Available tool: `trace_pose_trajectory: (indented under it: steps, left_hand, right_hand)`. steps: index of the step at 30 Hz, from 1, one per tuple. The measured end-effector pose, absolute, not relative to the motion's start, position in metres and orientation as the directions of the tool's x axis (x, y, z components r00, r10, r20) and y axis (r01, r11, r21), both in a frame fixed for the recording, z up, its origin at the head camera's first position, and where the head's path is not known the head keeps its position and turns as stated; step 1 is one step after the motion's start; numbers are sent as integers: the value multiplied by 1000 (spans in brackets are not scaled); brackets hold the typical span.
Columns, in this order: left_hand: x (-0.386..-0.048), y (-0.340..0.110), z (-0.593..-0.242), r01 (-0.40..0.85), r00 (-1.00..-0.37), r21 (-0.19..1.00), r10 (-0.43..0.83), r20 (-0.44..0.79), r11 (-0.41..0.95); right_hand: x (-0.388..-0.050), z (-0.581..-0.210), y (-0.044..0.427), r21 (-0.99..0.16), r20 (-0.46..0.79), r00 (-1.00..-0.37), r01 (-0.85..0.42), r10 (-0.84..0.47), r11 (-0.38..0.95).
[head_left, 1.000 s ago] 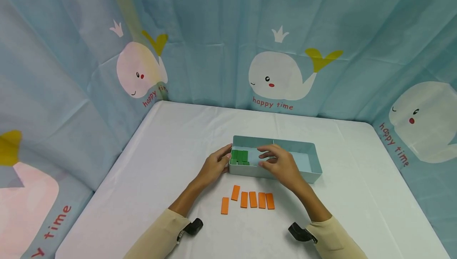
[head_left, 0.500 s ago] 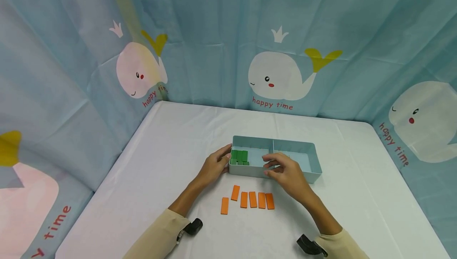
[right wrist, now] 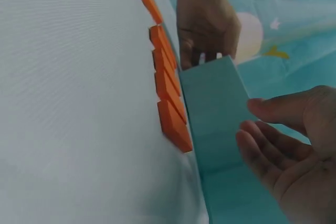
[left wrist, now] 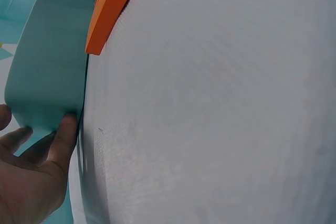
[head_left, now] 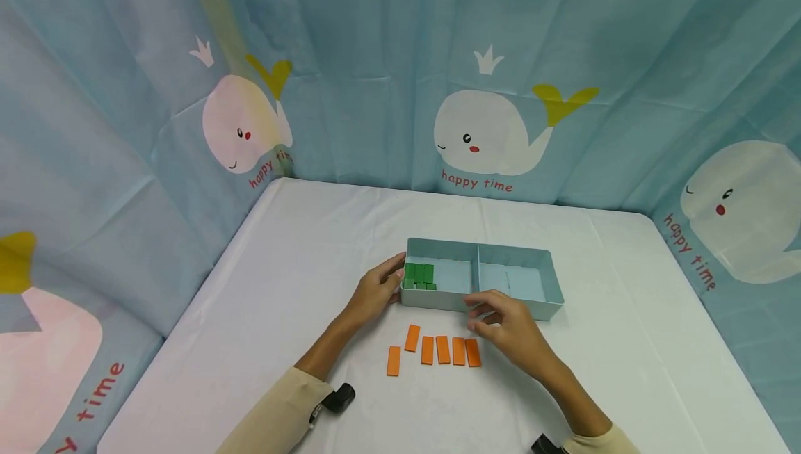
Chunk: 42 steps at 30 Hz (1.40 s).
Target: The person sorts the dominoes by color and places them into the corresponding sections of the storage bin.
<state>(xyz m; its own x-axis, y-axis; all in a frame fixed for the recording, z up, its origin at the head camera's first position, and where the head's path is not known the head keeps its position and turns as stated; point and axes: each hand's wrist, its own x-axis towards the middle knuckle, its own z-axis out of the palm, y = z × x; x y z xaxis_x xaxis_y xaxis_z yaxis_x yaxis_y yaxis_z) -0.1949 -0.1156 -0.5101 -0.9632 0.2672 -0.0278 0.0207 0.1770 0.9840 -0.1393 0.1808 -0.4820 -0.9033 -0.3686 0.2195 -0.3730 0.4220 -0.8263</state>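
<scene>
A pale teal box (head_left: 438, 300), split by a divider (head_left: 478, 270), stands on the white table. Several green rectangular tiles (head_left: 419, 273) lie flat at the left end of its left compartment. My left hand (head_left: 374, 293) rests against the box's left end; in the left wrist view its extended fingertips (left wrist: 67, 121) touch that wall. My right hand (head_left: 508, 325) hovers at the box's front side, fingers loosely bent, and holds nothing; the right wrist view shows a gap between thumb and fingers. Several orange rectangular tiles (head_left: 443, 350) lie in front of the box, left of my right hand.
White cloth covers the table (head_left: 313, 245). Blue curtains (head_left: 363, 127) with whale prints hang behind it and at the sides. A small dark wrist camera (head_left: 340, 398) sits at my left cuff. The right compartment (head_left: 522, 280) shows a pale floor.
My right hand has drawn back from over the box's left compartment, moving toward me and slightly right to the front side. My left hand, the box and the tiles have stayed put.
</scene>
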Motion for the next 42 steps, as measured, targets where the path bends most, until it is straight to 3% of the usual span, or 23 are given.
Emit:
trace_pose_trajectory:
  steps: [24, 42]
  left_hand:
    - [-193, -115, -509, 34, -963, 986, 269, -12, 163]
    - [-194, -115, -509, 25, -962, 986, 273, -20, 162]
  right_hand:
    - [-120, -501, 201, -777, -37, -891, -259, -452, 573]
    - [-113, -506, 202, -709, 62, -857, -399, -512, 581]
